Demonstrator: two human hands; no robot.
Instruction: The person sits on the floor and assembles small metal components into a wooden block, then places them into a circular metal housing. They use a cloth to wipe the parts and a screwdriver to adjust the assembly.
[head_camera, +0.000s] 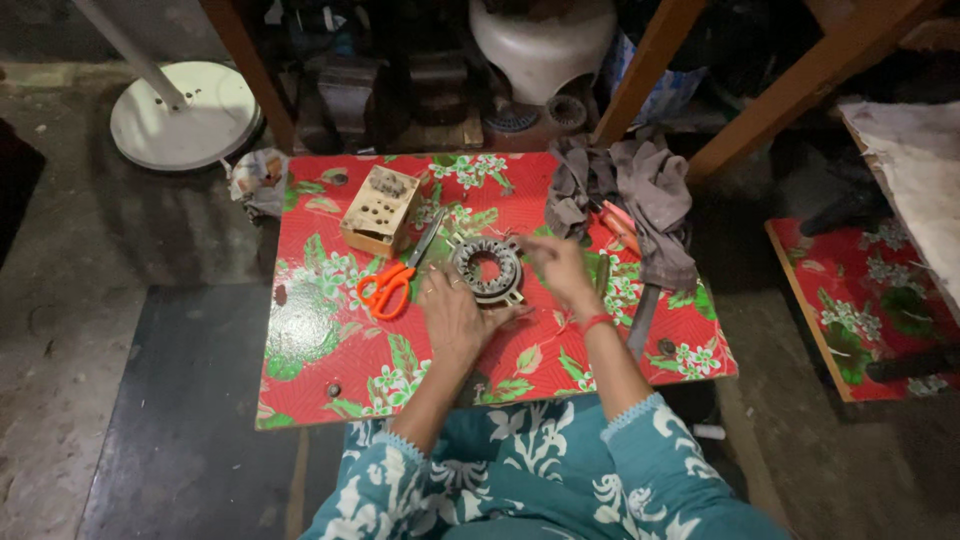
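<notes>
Teal sleeves (560, 480) with a white floral print fill the bottom of the view, at six o'clock, and both forearms reach up from them over a low bench (330, 350) covered in red cloth with green leaves and white flowers.

Far left, at ten o'clock, a white round stand base (185, 115) sits on the grey floor. On the bench, a small tan block (380, 208) drilled with rows of holes lies at eleven o'clock of the hands. Just right of it, orange-handled scissors (392, 285) lie with the blades pointing up toward twelve o'clock.

Next comes the left hand (452, 315), palm down, fingers loosely curled, its fingertips touching the lower left edge of a metal ring (487, 268). That ring sits near the bench's middle: a dark grey, round part with an open centre through which the red cloth shows, a ribbed or toothed band around it and a pale yellowish edge at five o'clock.

At three o'clock of the ring, the right hand (555, 265) is blurred, fingers half open, meeting the ring's upper right rim; whether it grips is unclear. A red band circles that wrist.

Farther right, grey rags (640, 185) are heaped at one o'clock.
</notes>
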